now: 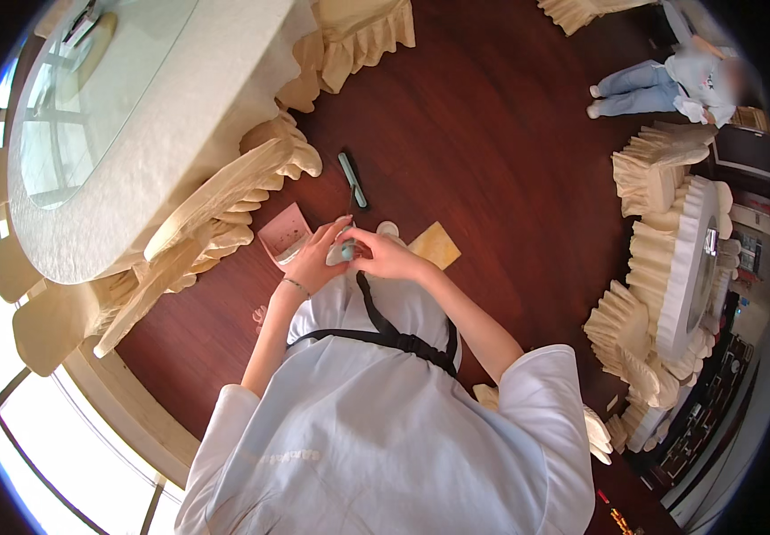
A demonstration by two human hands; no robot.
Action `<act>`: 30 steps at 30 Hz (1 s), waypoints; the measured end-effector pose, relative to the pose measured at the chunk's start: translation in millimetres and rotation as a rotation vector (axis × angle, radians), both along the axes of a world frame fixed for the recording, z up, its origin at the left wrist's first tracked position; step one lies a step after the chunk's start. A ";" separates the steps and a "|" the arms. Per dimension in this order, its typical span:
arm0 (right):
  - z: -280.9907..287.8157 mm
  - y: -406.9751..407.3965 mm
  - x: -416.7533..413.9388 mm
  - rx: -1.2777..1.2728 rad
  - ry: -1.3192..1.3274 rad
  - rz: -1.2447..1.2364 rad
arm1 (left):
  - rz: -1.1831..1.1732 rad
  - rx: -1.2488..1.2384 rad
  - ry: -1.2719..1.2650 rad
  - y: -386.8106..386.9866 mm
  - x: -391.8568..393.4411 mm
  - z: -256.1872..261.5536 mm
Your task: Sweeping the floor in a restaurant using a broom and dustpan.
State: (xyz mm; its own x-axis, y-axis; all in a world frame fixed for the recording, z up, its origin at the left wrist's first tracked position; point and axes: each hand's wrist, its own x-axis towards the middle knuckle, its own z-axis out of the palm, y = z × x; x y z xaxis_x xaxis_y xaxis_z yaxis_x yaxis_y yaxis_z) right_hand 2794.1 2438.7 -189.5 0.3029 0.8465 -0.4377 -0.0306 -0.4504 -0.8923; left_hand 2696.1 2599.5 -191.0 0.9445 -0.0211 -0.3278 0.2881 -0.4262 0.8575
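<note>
My left hand (314,257), with a thin bracelet at the wrist, and my right hand (388,254) meet in front of my body. Between their fingers is the pale teal grip (348,251) of what looks like a long-handled floor broom or squeegee. A thin dark pole seems to run from there to a narrow teal head (353,179) on the dark wood floor (465,140). The fingers partly hide the grip. Left of my hands sits a pink dustpan (283,231) with dark specks in it. A yellow cloth (435,245) lies flat on the floor to the right, near my shoe (388,229).
A large round table (204,100) with a white cloth and glass turntable stands at left, ringed by cream-covered chairs (217,194). Another covered table (676,274) with chairs is at right. A person (666,83) stands at the upper right. Windows (57,441) line the lower left.
</note>
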 end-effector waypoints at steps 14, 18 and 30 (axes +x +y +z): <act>-129.2 -248.7 -71.7 -0.334 0.856 -0.728 | 0.274 -0.045 -0.440 -23.1 23.1 -58.3; -66.3 -280.6 -93.4 -0.362 1.127 -0.572 | 0.512 -0.265 -0.237 -7.6 40.5 -51.9; 15.3 -223.2 -86.8 -0.435 0.813 -0.644 | 1.185 -0.228 -0.463 59.6 -32.0 71.7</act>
State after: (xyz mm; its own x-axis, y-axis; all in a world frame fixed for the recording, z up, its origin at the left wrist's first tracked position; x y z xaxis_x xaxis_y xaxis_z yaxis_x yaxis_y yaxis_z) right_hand 2707.4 2215.5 -174.2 0.1186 0.3625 -0.9244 -0.8714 -0.4084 -0.2719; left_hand 2664.2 2659.1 -119.3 0.4493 0.8909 -0.0665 0.0459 0.0513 0.9976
